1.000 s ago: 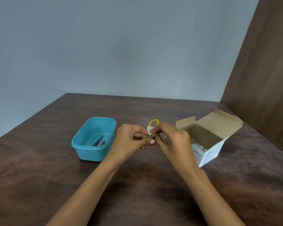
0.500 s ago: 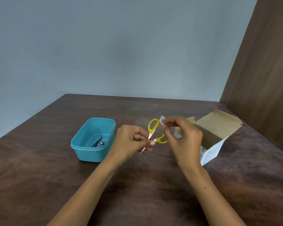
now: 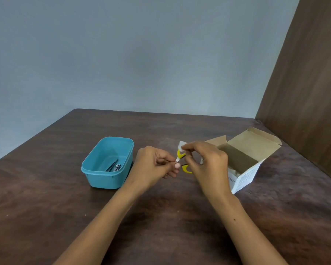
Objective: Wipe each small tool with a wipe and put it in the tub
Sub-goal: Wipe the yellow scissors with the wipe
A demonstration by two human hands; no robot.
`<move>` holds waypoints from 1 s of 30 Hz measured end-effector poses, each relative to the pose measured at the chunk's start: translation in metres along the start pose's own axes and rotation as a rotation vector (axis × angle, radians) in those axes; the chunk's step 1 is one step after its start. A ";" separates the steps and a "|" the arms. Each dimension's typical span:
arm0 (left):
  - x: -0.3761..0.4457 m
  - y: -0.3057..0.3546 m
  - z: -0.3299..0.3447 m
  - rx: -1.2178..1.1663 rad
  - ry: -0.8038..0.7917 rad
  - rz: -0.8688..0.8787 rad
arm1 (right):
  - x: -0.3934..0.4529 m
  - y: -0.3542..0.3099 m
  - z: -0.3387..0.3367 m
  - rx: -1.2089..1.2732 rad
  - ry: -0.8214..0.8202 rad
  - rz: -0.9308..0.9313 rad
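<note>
Small scissors with yellow handles (image 3: 180,155) hang above the table's middle, blades pinched in my left hand (image 3: 156,165). My right hand (image 3: 204,161) presses a small white wipe (image 3: 182,144) onto the upper yellow handle loop. The lower loop (image 3: 185,168) shows between the hands. A teal plastic tub (image 3: 107,163) stands just left of my left hand, with dark metal tools (image 3: 114,166) lying in its bottom.
An open cardboard box (image 3: 243,161) with white packets inside stands right of my right hand. A brown wooden panel (image 3: 304,92) rises along the table's right side. A grey wall backs the dark wooden table (image 3: 161,217).
My right hand lifted the wipe off the scissors' middle and brought it down onto the upper yellow handle. The left hand kept its hold and barely moved.
</note>
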State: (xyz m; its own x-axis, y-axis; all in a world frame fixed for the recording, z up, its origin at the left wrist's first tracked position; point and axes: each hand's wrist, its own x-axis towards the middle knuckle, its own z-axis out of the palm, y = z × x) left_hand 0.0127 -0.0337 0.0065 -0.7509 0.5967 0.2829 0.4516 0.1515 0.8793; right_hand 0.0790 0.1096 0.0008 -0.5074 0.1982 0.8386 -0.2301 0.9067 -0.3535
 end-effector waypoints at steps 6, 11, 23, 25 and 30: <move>0.000 -0.001 -0.001 0.018 0.038 0.010 | 0.000 -0.004 0.004 -0.002 -0.031 -0.065; 0.002 -0.003 0.001 0.053 0.011 0.007 | 0.002 0.003 0.001 -0.012 0.073 0.045; 0.001 -0.001 -0.005 -0.178 0.036 -0.055 | 0.011 0.006 -0.009 0.305 -0.012 0.355; 0.001 0.001 -0.005 -0.220 0.053 -0.058 | 0.010 0.006 -0.011 0.373 -0.018 0.392; 0.002 0.005 -0.007 -0.276 0.071 -0.066 | 0.010 0.001 -0.010 0.490 -0.076 0.445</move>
State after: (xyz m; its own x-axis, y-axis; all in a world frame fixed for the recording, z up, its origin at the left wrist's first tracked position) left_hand 0.0106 -0.0374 0.0142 -0.8106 0.5346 0.2390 0.2595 -0.0378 0.9650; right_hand 0.0820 0.1164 0.0126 -0.6940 0.4716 0.5440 -0.3267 0.4670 -0.8217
